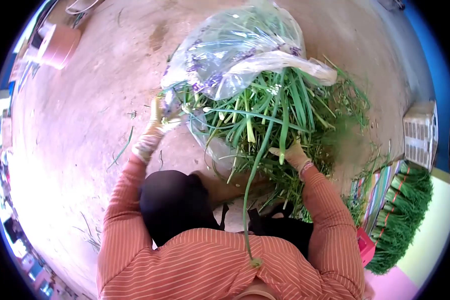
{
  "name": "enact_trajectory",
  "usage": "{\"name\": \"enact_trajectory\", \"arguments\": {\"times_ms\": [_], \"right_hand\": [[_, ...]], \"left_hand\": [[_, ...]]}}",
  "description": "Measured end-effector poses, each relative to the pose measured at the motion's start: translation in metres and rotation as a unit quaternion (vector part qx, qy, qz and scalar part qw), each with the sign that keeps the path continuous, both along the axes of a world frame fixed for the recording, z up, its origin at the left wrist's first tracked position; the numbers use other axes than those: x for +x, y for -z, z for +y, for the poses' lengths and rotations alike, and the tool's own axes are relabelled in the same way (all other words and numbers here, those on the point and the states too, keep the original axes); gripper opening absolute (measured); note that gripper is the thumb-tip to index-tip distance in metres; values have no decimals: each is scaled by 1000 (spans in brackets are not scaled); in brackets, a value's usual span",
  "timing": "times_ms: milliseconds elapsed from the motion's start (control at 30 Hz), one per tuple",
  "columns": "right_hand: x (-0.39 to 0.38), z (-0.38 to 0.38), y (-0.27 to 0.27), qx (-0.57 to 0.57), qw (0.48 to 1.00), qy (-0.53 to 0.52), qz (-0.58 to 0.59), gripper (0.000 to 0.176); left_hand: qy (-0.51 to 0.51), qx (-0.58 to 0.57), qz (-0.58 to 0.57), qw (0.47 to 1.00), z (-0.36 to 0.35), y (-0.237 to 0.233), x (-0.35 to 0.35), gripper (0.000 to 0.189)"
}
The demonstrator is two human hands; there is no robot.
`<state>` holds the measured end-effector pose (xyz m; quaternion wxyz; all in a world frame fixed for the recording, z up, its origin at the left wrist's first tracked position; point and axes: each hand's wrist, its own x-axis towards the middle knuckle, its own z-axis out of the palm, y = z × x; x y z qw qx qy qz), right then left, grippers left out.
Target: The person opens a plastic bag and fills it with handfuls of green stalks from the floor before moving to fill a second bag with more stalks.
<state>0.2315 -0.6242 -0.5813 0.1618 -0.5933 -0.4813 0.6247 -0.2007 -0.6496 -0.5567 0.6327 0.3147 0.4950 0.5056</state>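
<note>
A clear plastic bag (pixel 212 55) with purple print lies on the floor, full of long green stalks (pixel 295 100) that spill from its mouth toward me. Some stalks carry small pale buds or flowers. At the bag's left edge, my left hand (pixel 157 122), in a light glove, is closed on the plastic; its fingertips are partly hidden. My right hand (pixel 296 156), also gloved, is among the stalks below the mouth, thumb to the left and fingers curled into the greens. One long stalk (pixel 255 185) reaches from the pile down to my chest.
Loose green trimmings (pixel 350 100) are heaped to the right of the bag. Bundled greens (pixel 405 215) lie in a row on a striped mat (pixel 377 195) at the right. A white crate (pixel 420 132) stands by the wall, and a pink container (pixel 59 46) is at the upper left.
</note>
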Motion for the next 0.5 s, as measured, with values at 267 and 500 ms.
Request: {"name": "enact_trajectory", "arguments": {"times_ms": [267, 500], "right_hand": [[1, 16, 18, 62, 890, -195, -407, 71], [-44, 36, -130, 177, 919, -98, -339, 38]], "left_hand": [[83, -146, 133, 977, 25, 40, -1, 34], [37, -133, 106, 985, 18, -61, 3, 45]]}}
